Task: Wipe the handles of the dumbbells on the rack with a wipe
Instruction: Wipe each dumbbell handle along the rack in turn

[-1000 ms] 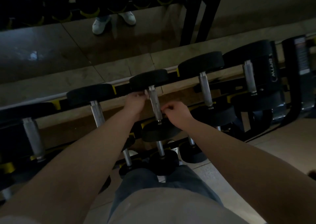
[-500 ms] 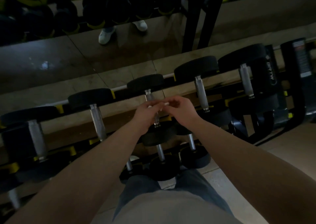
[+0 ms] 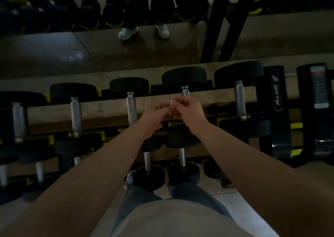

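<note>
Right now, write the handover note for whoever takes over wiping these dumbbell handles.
The left hand pinches the wipe at one end.
The right hand pinches the same wipe from the other side.
The wipe is held between both hands in front of the rack, over the fourth handle from the left in the top row; contact with it cannot be told.
Done: the frame does not show which handles are wiped.
Left: wrap the wipe round a handle and rub; the top row shows five, with more below.
</note>
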